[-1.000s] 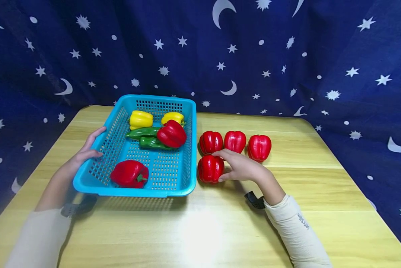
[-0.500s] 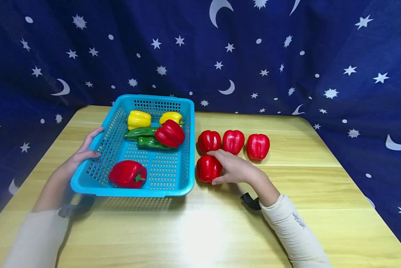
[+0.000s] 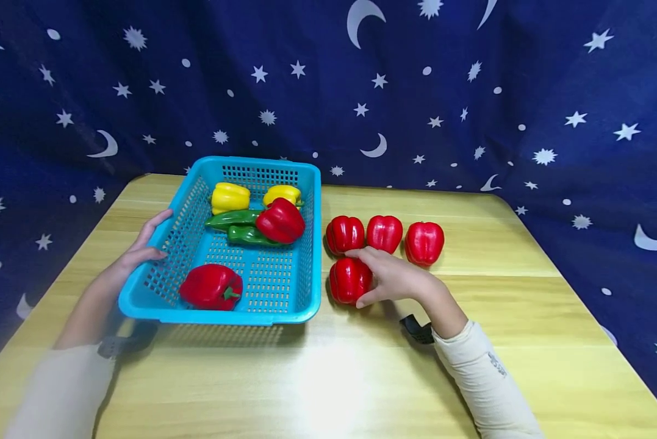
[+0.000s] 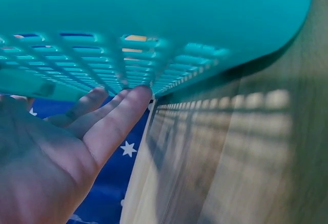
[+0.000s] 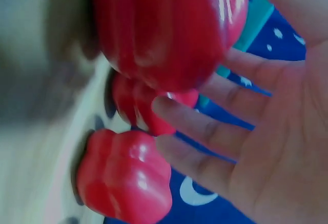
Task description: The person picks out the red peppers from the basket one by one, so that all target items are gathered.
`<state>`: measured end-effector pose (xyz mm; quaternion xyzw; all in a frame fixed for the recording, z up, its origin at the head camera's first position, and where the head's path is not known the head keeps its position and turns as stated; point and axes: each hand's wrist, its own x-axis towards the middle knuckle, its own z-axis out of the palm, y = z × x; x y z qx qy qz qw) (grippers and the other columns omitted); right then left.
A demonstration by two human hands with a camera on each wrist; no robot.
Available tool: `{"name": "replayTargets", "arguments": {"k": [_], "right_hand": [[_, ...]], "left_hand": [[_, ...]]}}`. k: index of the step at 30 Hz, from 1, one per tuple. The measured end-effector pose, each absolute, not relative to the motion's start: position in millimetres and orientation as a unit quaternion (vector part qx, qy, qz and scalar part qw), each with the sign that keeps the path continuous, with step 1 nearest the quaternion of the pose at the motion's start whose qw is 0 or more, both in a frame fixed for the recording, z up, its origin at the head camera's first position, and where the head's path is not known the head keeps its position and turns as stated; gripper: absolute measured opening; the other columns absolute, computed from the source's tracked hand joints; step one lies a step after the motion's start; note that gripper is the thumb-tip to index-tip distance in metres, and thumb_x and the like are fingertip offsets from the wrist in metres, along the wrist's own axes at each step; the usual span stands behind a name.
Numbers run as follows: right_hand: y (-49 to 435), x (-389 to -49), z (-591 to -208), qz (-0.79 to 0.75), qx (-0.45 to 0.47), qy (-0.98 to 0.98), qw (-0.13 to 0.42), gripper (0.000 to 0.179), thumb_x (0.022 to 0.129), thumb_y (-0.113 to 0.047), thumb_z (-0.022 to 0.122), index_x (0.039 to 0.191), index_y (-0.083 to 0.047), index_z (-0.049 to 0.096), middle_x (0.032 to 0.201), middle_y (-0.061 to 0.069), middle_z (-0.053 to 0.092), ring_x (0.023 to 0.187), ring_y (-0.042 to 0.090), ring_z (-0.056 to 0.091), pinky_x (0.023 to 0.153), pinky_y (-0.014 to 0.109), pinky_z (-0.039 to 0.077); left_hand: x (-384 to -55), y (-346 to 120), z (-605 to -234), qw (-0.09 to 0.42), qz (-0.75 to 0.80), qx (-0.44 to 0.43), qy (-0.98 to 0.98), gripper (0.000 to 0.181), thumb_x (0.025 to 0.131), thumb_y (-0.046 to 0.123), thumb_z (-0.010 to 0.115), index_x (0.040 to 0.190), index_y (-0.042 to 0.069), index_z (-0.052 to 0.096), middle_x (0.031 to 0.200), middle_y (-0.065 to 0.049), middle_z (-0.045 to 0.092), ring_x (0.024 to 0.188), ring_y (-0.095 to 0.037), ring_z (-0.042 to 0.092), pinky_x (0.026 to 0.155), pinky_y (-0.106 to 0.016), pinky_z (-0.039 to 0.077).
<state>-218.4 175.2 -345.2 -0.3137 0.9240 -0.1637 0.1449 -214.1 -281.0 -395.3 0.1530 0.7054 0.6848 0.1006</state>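
Observation:
My left hand (image 3: 133, 253) holds the left side of a blue plastic basket (image 3: 313, 244), thumb over the rim; in the left wrist view its fingers (image 4: 120, 119) lie along the outer wall. My right hand (image 3: 396, 277) grips the front red bell pepper (image 3: 346, 281) to the right of the basket, thumb at the near side and fingers at the far side. The right wrist view shows this pepper large, partly in front of the fingertips. Behind it stand three more red bell peppers: one at left (image 3: 344, 235), one in the middle (image 3: 385, 233), one at right (image 3: 424, 243).
Inside the basket lie two yellow bell peppers (image 3: 230, 198), two long green peppers (image 3: 251, 236) and two red bell peppers (image 3: 210, 286). The wooden table (image 3: 394, 390) ends at a dark blue curtain (image 3: 306, 91) with stars and moons.
The front red bell pepper has shifted slightly to the right, away from the basket, in my right hand. My left hand and the basket stay in place.

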Motion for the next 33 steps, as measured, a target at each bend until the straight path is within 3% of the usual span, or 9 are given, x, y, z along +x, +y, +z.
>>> {"name": "replayTargets", "arguments": {"k": [2,5,7,9,11,14,18,27,33], "right_hand": [[175.0,-223.2,-339.5,-0.181,-0.315,0.921,0.14,0.087,0.069,-0.036,0.077,0.139,-0.009,0.034,0.131,0.012,0.044,0.119,0.027,0.043,0.095,0.045,0.041],[173.5,-233.9,-327.3,-0.205,-0.313,0.92,0.118,0.08,0.075,-0.034,0.071,0.14,-0.008,0.032,0.134,0.013,0.041,0.122,0.03,0.041,0.097,0.048,0.038],[168.1,-243.6,-317.7,-0.202,-0.321,0.92,0.098,0.075,0.08,-0.033,0.067,0.141,-0.007,0.03,0.136,0.014,0.039,0.124,0.031,0.039,0.099,0.049,0.036],[157.5,-253.9,-308.0,-0.187,-0.333,0.921,0.084,0.072,0.083,-0.032,0.064,0.141,-0.008,0.03,0.138,0.015,0.037,0.127,0.032,0.037,0.102,0.049,0.033],[143.6,-263.5,-300.4,-0.167,-0.348,0.919,0.076,0.072,0.084,-0.032,0.063,0.142,-0.009,0.028,0.14,0.014,0.035,0.129,0.032,0.034,0.103,0.049,0.031],[120.8,-275.9,-293.7,-0.134,-0.371,0.916,0.069,0.073,0.083,-0.032,0.064,0.143,-0.012,0.028,0.141,0.014,0.033,0.129,0.032,0.033,0.102,0.048,0.033],[92.8,-289.8,-292.5,-0.104,-0.397,0.909,0.073,0.074,0.081,-0.028,0.066,0.143,-0.014,0.028,0.14,0.013,0.033,0.127,0.03,0.035,0.099,0.046,0.038],[53.6,-309.6,-309.0,-0.021,-0.419,0.902,0.102,0.079,0.077,-0.026,0.071,0.143,-0.029,0.029,0.147,0.009,0.025,0.129,0.032,0.032,0.093,0.044,0.043],[39.1,-316.5,-313.0,0.032,-0.421,0.898,0.122,0.084,0.075,-0.02,0.073,0.144,-0.032,0.025,0.148,0.006,0.024,0.13,0.033,0.029,0.094,0.045,0.042]], "left_hand": [[-212.6,-280.7,-392.3,0.104,0.683,0.147,0.708,0.08,0.08,-0.004,0.031,0.145,0.035,0.004,0.145,-0.014,-0.003,0.133,-0.034,0.009,0.095,-0.022,0.034],[-211.9,-276.6,-388.8,0.111,0.68,0.132,0.713,0.081,0.08,-0.003,0.031,0.145,0.036,0.002,0.148,-0.016,-0.007,0.135,-0.042,0.002,0.107,-0.046,0.02],[-211.2,-274.2,-387.5,0.114,0.678,0.121,0.716,0.082,0.079,-0.003,0.031,0.145,0.036,0.001,0.149,-0.018,-0.009,0.134,-0.046,-0.001,0.105,-0.061,0.009],[-210.3,-273.7,-387.2,0.114,0.676,0.118,0.719,0.082,0.079,-0.003,0.03,0.145,0.035,0.0,0.149,-0.018,-0.01,0.134,-0.047,-0.001,0.102,-0.066,0.006],[-209.2,-274.9,-386.8,0.113,0.674,0.12,0.72,0.082,0.079,-0.003,0.03,0.145,0.033,-0.001,0.15,-0.018,-0.01,0.135,-0.047,0.0,0.102,-0.065,0.008],[-207.5,-278.4,-387.4,0.113,0.663,0.13,0.729,0.079,0.081,-0.001,0.03,0.145,0.032,-0.001,0.149,-0.018,-0.006,0.132,-0.046,0.008,0.101,-0.051,0.031],[-205.7,-282.2,-389.2,0.112,0.657,0.146,0.731,0.075,0.083,0.001,0.03,0.145,0.03,-0.001,0.146,-0.017,0.0,0.126,-0.042,0.018,0.081,-0.026,0.044],[-208.0,-280.3,-390.3,0.11,0.67,0.148,0.719,0.075,0.082,0.0,0.031,0.146,0.028,0.002,0.146,-0.016,0.001,0.124,-0.034,0.022,0.083,-0.025,0.044],[-207.5,-282.4,-390.0,0.107,0.665,0.149,0.724,0.075,0.082,0.0,0.03,0.146,0.028,0.003,0.146,-0.017,0.001,0.124,-0.036,0.021,0.082,-0.027,0.044]]}}
